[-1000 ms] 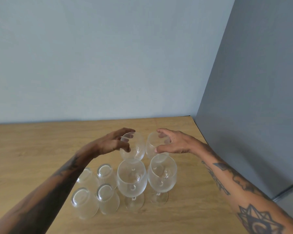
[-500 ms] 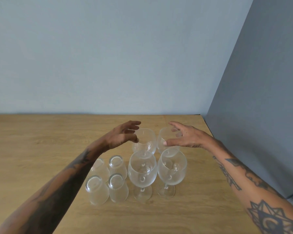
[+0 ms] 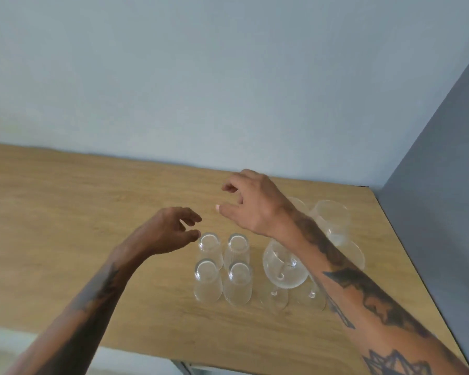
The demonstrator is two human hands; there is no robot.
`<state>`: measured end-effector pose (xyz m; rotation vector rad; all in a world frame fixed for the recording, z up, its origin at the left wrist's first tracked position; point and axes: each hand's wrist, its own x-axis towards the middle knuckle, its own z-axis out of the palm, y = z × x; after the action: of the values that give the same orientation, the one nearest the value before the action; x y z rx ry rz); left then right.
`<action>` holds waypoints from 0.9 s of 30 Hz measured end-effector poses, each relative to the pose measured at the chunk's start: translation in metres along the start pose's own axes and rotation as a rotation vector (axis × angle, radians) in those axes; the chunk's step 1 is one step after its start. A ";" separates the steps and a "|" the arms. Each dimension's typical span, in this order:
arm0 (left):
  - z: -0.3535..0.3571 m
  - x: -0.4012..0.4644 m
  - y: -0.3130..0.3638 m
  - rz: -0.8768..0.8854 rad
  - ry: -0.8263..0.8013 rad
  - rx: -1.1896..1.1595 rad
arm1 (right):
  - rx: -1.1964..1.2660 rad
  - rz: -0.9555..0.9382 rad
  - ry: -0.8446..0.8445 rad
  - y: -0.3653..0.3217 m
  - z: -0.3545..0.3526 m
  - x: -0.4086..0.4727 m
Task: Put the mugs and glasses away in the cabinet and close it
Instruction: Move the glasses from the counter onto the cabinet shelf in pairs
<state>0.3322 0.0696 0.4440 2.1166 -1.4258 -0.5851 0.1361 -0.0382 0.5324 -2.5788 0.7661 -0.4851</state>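
Note:
Several clear tumblers [image 3: 222,269] stand upside down in a square group on the wooden shelf [image 3: 65,226]. To their right stand several wine glasses, the near one [image 3: 283,266] partly behind my right forearm, a far one [image 3: 331,220] close to the grey side wall. My left hand [image 3: 171,231] hovers just left of the far tumblers, fingers curled and apart, holding nothing. My right hand [image 3: 251,204] hangs above and behind the tumblers, empty, fingers loosely bent.
A pale back wall [image 3: 201,90] rises behind the shelf, and a grey side panel [image 3: 439,185] closes it on the right. The shelf's front edge runs along the bottom, with a metal bracket [image 3: 184,368] below it.
Both hands have left the two far wine glasses and moved left, to above the tumblers. The view has swung left, so the glasses now sit further right.

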 end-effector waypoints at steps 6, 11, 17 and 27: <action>0.087 -0.073 -0.044 0.139 0.118 -0.160 | -0.092 0.191 0.062 -0.006 0.128 -0.072; 0.128 -0.081 -0.059 0.226 0.150 -0.272 | -0.029 0.283 0.284 0.014 0.179 -0.116; 0.143 -0.070 -0.060 0.298 0.229 -0.262 | 0.099 0.332 0.454 0.030 0.205 -0.121; 0.155 -0.071 -0.060 0.340 0.321 -0.189 | 0.160 0.278 0.419 0.052 0.214 -0.123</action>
<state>0.2549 0.1275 0.2906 1.6811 -1.4371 -0.2246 0.1087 0.0532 0.2988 -2.2003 1.1518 -0.9683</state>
